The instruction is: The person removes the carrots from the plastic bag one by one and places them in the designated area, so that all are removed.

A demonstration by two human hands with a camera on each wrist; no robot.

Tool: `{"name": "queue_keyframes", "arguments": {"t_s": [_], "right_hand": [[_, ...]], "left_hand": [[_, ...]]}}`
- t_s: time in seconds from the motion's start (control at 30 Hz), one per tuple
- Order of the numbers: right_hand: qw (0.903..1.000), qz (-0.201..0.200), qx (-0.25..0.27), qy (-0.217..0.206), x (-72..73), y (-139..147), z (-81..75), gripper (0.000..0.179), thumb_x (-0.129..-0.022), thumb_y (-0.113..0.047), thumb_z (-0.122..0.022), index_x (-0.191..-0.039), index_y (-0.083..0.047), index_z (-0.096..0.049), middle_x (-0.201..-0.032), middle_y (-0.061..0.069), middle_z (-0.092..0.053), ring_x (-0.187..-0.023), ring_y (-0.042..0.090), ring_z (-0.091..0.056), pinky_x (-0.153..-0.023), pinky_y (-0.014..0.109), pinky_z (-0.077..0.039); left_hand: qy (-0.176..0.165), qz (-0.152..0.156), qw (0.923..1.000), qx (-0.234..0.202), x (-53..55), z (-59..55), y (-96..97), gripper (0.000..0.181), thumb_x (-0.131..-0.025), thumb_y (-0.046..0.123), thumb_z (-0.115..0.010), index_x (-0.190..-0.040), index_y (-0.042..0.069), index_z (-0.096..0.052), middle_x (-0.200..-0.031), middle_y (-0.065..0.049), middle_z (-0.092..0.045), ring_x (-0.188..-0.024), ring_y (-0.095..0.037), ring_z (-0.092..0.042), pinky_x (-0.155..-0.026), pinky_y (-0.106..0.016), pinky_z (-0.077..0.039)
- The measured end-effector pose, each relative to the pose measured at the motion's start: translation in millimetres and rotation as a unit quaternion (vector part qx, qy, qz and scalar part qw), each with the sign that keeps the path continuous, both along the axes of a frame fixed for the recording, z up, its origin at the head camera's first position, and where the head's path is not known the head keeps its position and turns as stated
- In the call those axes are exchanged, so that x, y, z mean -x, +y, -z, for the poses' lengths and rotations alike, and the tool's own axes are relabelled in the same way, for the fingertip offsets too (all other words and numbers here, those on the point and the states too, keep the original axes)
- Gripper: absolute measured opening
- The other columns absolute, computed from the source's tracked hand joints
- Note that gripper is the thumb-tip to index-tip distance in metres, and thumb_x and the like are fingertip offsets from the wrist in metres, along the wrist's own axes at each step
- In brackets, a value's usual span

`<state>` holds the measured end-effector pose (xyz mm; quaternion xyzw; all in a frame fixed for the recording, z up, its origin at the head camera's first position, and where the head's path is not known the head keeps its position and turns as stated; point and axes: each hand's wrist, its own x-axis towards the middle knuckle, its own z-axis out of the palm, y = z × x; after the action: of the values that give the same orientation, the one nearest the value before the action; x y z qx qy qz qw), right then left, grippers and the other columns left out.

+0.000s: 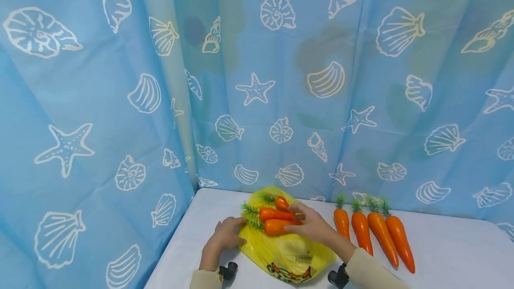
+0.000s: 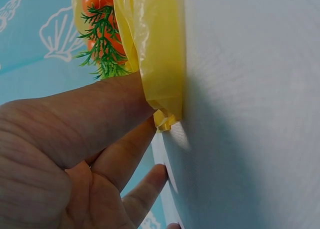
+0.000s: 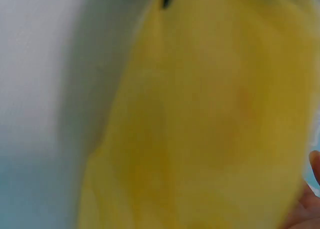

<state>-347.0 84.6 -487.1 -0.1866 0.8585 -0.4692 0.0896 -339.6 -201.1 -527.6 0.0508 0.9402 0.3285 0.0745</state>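
Note:
A yellow plastic bag [image 1: 277, 253] lies on the white table, three toy carrots with green tops at its left side. The lowest carrot [image 1: 275, 227] and middle carrot [image 1: 273, 214] lie side by side; the upper carrot [image 1: 282, 203] shows only in part. My left hand [image 1: 228, 235] is at the bag's left edge. In the left wrist view, its thumb and a finger pinch the yellow plastic [image 2: 162, 64]. My right hand [image 1: 311, 224] reaches over the carrots' right ends, fingers spread and touching them. In the right wrist view, the bag [image 3: 200, 114] hides most of that hand.
To the right of the bag, several more toy carrots [image 1: 383, 237] lie in a row on the table [image 1: 453, 253], tops toward the back. A blue curtain [image 1: 257, 137] with white shell prints hangs behind and along the left side. Each wrist wears a small black camera [image 1: 229, 271].

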Motion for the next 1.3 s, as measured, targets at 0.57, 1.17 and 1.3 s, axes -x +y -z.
{"name": "queue_keyframes", "arguments": {"t_s": [0.57, 1.17, 1.3], "right_hand": [[0.9943, -0.054, -0.077, 0.050, 11.0, -12, 30.3, 0.055, -0.083, -0.031, -0.080, -0.128, -0.005, -0.060, -0.125, 0.010, -0.064, -0.114, 0.031, -0.060, -0.097, 0.051, -0.052], [0.9826, -0.103, -0.154, 0.000, -6.1, -35, 33.3, 0.062, -0.091, -0.023, -0.065, -0.146, -0.011, -0.037, -0.128, 0.001, -0.061, -0.100, 0.014, -0.059, -0.097, 0.044, -0.053], [0.9849, -0.104, -0.138, -0.011, -13.8, -38, 26.9, 0.069, -0.094, -0.021, -0.060, -0.153, -0.013, -0.026, -0.130, 0.005, -0.058, -0.099, 0.015, -0.058, -0.095, 0.044, -0.052]], "left_hand": [[-0.001, -0.001, 1.0000, 0.008, -2.3, -3.2, 2.8, 0.057, -0.078, 0.014, -0.081, -0.132, 0.010, -0.063, -0.140, -0.017, -0.056, -0.138, -0.043, -0.040, -0.118, -0.068, -0.011], [-0.008, -0.009, 0.9999, 0.012, -2.4, -6.7, 4.6, 0.057, -0.078, 0.013, -0.081, -0.132, 0.013, -0.063, -0.139, -0.016, -0.057, -0.136, -0.042, -0.043, -0.119, -0.068, -0.011], [-0.008, -0.008, 0.9999, 0.013, -3.3, -5.4, 5.3, 0.055, -0.078, 0.013, -0.081, -0.131, 0.014, -0.064, -0.138, -0.015, -0.058, -0.134, -0.041, -0.044, -0.118, -0.069, -0.012]]}}
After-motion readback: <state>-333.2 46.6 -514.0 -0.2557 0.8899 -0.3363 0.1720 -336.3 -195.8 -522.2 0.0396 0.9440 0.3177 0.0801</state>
